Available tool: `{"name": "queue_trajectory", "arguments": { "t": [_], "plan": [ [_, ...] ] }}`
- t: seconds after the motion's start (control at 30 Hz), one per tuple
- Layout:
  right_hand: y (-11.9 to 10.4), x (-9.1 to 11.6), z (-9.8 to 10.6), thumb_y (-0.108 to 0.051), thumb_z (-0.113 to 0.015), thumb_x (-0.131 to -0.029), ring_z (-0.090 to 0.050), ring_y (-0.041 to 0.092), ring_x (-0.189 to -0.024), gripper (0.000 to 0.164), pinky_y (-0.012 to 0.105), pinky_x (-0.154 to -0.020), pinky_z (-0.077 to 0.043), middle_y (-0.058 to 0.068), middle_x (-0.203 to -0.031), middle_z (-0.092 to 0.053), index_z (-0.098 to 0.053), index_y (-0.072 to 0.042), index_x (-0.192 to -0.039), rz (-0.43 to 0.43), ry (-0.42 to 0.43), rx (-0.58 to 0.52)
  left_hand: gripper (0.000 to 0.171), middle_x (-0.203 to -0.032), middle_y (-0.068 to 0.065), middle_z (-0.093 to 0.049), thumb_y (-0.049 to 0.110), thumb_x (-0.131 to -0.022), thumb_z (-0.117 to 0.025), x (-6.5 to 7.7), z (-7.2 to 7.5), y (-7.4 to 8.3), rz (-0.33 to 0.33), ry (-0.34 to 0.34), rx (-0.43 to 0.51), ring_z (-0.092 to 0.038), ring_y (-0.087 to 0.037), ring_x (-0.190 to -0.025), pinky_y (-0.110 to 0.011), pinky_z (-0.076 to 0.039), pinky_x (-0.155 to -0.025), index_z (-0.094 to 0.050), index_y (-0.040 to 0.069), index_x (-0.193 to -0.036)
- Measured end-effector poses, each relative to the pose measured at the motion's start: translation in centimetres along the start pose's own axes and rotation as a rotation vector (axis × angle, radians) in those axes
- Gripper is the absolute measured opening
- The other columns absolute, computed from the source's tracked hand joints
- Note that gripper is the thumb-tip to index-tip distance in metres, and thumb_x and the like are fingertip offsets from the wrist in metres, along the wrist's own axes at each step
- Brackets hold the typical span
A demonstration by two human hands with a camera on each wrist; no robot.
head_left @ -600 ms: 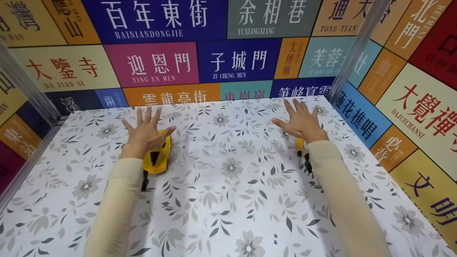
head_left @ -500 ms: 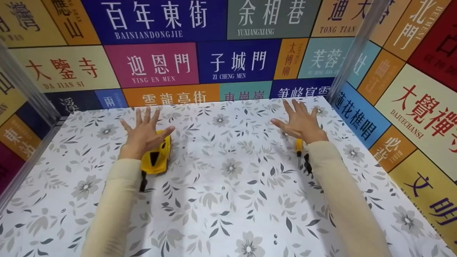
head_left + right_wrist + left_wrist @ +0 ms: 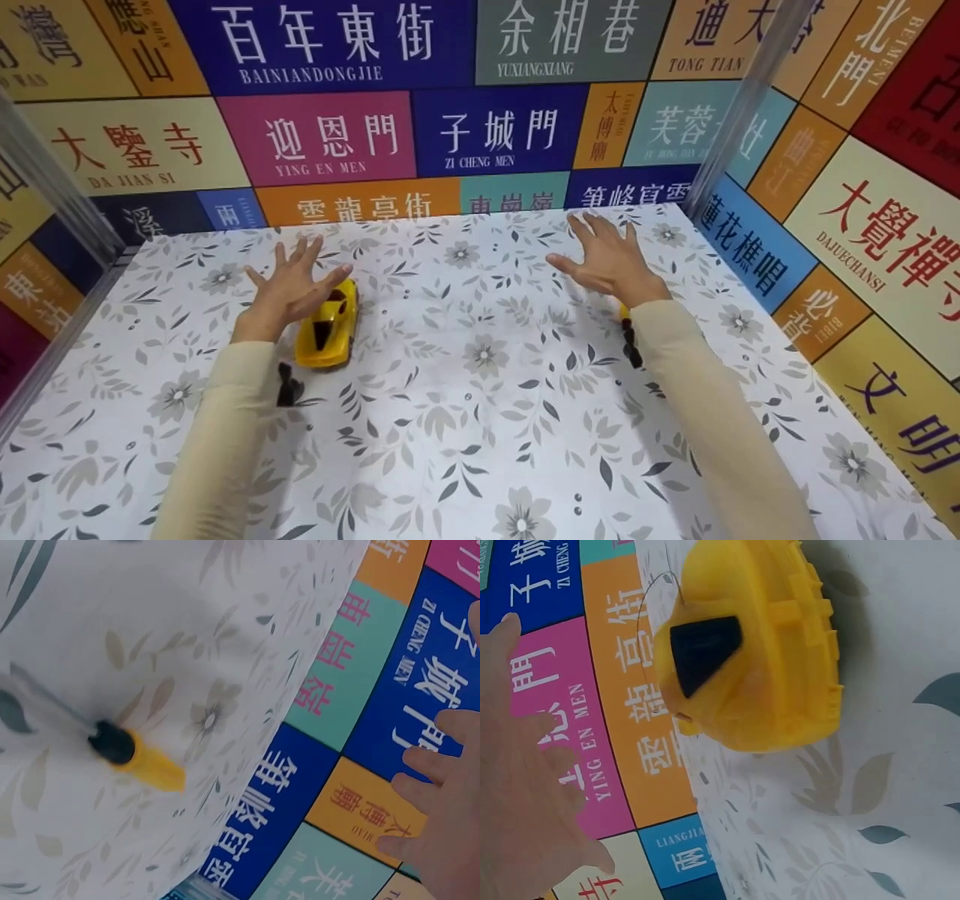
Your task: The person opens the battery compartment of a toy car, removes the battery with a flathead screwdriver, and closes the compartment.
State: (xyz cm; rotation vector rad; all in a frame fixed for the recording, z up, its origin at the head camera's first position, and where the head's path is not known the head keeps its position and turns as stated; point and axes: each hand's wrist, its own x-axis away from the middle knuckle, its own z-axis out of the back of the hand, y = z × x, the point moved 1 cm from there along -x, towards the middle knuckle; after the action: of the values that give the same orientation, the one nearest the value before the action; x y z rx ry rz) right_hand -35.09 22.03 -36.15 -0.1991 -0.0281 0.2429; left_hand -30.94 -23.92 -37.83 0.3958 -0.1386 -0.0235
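Observation:
My left hand (image 3: 289, 291) reaches out with spread fingers, overlapping the far left part of a yellow toy car (image 3: 335, 330) in the head view. The car has black windows and lies on the table; the left wrist view shows it close up (image 3: 780, 675), with the hand (image 3: 525, 802) beside it against the wall. My right hand (image 3: 619, 262) is likewise spread, over a screwdriver (image 3: 154, 765) with a yellow handle, black collar and thin metal shaft. In the head view, hand and sleeve hide most of that screwdriver. Neither hand grips anything.
A white cloth (image 3: 480, 420) with grey flowers and leaves covers the table. Walls (image 3: 315, 135) of coloured sign panels stand behind it and at both sides, with clear corner posts (image 3: 739, 112). Black wrist-camera parts (image 3: 287, 385) hang under the cuffs.
Both hands have shifted left, the left one also a little toward me, so more of the toy car shows. The right sleeve and its black camera part now cover the screwdriver's shaft.

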Motion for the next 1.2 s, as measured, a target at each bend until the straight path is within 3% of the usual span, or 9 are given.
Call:
{"name": "queue_trajectory", "arguments": {
  "t": [0.3,0.57,0.73,0.8,1.0,1.2],
  "plan": [
    [-3.7,-0.2,-0.7,-0.074,-0.042,-0.093,-0.021,0.037,-0.153,0.089,0.066,-0.125,-0.006,0.015,-0.164,-0.028,-0.024,-0.019,-0.160,0.075,0.032,-0.071,0.098,-0.167,-0.020,0.010,0.083,-0.090,-0.023,0.1,-0.3,-2.0,0.072,-0.070,0.101,0.020,-0.050,-0.149,-0.079,0.021,-0.107,0.004,0.023,-0.162],
    [-7.0,-0.4,-2.1,-0.071,-0.044,-0.094,-0.028,0.037,-0.151,0.084,0.062,-0.124,-0.017,0.015,-0.162,-0.033,-0.030,-0.019,-0.158,0.153,0.017,-0.242,0.094,-0.168,-0.010,0.013,0.086,-0.087,-0.014,0.4,0.2,-2.9,0.156,-0.114,0.349,0.007,-0.045,-0.154,-0.074,0.003,-0.119,0.008,0.032,-0.160],
    [-9.6,-0.6,-3.9,-0.053,-0.053,-0.099,-0.048,0.034,-0.138,0.068,0.054,-0.117,-0.039,0.013,-0.152,-0.046,-0.040,-0.013,-0.153,0.126,0.016,-0.401,0.091,-0.170,-0.012,0.004,0.081,-0.092,-0.014,0.2,0.0,-3.4,0.130,-0.117,0.462,0.005,-0.040,-0.156,-0.066,0.002,-0.124,0.001,0.023,-0.162],
    [-10.8,-0.6,-4.6,-0.043,-0.056,-0.101,-0.056,0.031,-0.129,0.062,0.049,-0.109,-0.049,0.014,-0.145,-0.053,-0.043,-0.010,-0.151,0.121,0.012,-0.468,0.092,-0.170,-0.014,-0.003,0.078,-0.094,-0.015,0.1,-0.2,-3.7,0.127,-0.135,0.527,-0.002,-0.041,-0.156,-0.065,-0.003,-0.125,0.000,0.019,-0.162],
    [-14.4,0.0,-6.2,-0.033,-0.058,-0.102,-0.060,0.028,-0.124,0.052,0.042,-0.099,-0.055,0.013,-0.139,-0.059,-0.048,-0.009,-0.147,0.108,-0.088,-0.686,0.088,-0.168,-0.017,-0.017,0.071,-0.099,-0.017,-0.2,-0.6,-4.4,0.141,-0.180,0.708,-0.025,-0.042,-0.152,-0.058,-0.029,-0.123,0.002,0.014,-0.162],
    [-17.5,0.6,-7.8,-0.033,-0.058,-0.101,-0.063,0.029,-0.119,0.050,0.040,-0.098,-0.056,0.011,-0.139,-0.059,-0.050,-0.010,-0.145,0.087,-0.211,-0.835,0.082,-0.168,-0.014,-0.018,0.070,-0.100,-0.017,-0.2,-0.9,-4.9,0.192,-0.210,0.838,-0.027,-0.038,-0.152,-0.053,-0.030,-0.124,-0.005,0.019,-0.163]
  ]
}}
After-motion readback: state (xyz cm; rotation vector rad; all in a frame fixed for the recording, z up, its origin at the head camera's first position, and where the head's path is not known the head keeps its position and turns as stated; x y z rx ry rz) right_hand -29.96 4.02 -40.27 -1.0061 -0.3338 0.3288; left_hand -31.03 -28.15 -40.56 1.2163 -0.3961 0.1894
